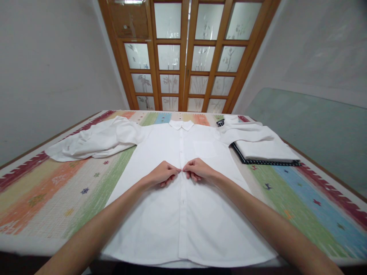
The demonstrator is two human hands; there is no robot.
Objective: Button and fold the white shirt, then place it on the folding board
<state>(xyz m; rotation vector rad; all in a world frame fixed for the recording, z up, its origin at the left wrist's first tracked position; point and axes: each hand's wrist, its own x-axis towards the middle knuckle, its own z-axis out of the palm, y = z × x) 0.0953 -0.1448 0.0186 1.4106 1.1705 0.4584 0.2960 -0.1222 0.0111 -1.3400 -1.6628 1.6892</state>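
A white collared shirt [160,225] lies front up and spread flat, its collar [181,125] at the far end and its hem at the near table edge. My left hand [164,173] is closed in a pinch at the button placket [182,221], about halfway down the shirt. Facing it, my right hand [197,170] pinches the same strip from the other side, fingertips nearly touching the left ones. Whatever button sits between the fingertips is hidden. Below the hands, the front edges lie together.
Rumpled white fabric [94,141] lies by the left sleeve; I cannot tell whether it is a separate garment. Under the right sleeve is a folded stack of white clothes [266,148] over black patterned cloth [243,157]. A colourful striped tablecloth [86,191] covers the table. Glazed wooden doors [183,57] stand beyond.
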